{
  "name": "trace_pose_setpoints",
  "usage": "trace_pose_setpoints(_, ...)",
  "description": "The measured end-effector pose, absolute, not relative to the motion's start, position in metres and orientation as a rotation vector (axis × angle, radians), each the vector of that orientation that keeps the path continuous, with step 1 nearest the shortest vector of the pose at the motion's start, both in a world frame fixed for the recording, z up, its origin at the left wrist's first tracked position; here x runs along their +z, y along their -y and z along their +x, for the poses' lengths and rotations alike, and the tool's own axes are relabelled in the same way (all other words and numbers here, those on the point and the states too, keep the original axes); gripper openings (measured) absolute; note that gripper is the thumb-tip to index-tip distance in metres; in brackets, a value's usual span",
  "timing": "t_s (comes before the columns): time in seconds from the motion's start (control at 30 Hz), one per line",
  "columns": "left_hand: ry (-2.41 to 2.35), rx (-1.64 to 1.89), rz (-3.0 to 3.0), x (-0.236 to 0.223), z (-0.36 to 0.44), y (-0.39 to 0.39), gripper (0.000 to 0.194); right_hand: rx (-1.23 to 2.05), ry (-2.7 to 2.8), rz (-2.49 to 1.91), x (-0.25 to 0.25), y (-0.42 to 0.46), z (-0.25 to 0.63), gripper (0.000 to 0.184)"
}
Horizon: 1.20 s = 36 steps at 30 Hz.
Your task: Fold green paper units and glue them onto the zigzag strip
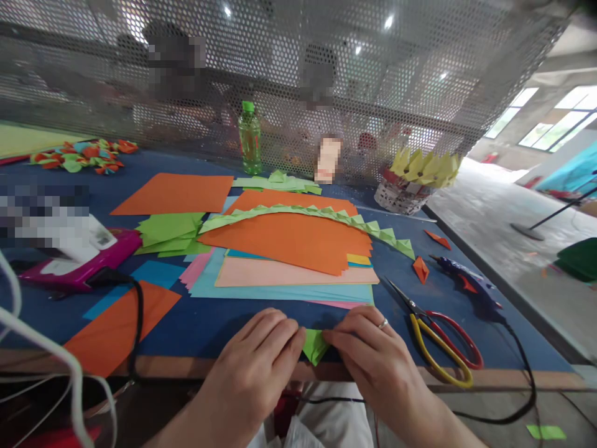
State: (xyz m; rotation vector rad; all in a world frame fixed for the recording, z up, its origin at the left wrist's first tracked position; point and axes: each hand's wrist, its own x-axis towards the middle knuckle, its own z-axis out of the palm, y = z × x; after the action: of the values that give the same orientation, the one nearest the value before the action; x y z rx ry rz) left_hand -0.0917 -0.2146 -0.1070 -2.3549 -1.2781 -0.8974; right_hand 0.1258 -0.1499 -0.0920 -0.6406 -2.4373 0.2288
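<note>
A small folded piece of green paper (315, 346) lies at the table's front edge, pinched between my two hands. My left hand (263, 351) has its fingers closed on the paper's left side. Closed on the right side is my right hand (373, 348), which wears a ring. Part of the paper is covered by my fingertips. Just beyond my hands lie stacked sheets of orange paper (289, 239), with pink and light blue paper (280, 291) beneath. A long strip of folded green paper triangles (308, 211) curves across the orange sheets.
Scissors (433, 333) with red and yellow handles and a glue gun (471, 283) lie at right, its cord over the edge. A green bottle (250, 140) and a basket (403, 193) stand behind. At left are a magenta device (84, 261) and white cables (56, 348).
</note>
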Motion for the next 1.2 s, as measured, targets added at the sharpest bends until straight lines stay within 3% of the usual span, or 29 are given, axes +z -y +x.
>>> trace_pose_setpoints(0.73, 1.319, -0.719, -2.368, -0.122, -0.091, 0.225, 0.042, -0.030, 2.564, -0.644, -0.095, 0.148, 0.136, 0.040)
trace_pose_setpoints(1.2, 1.399, -0.711, -2.299, -0.131, -0.080, 0.233, 0.038, -0.206, 2.541, -0.559, -0.100, 0.166, 0.121, 0.033)
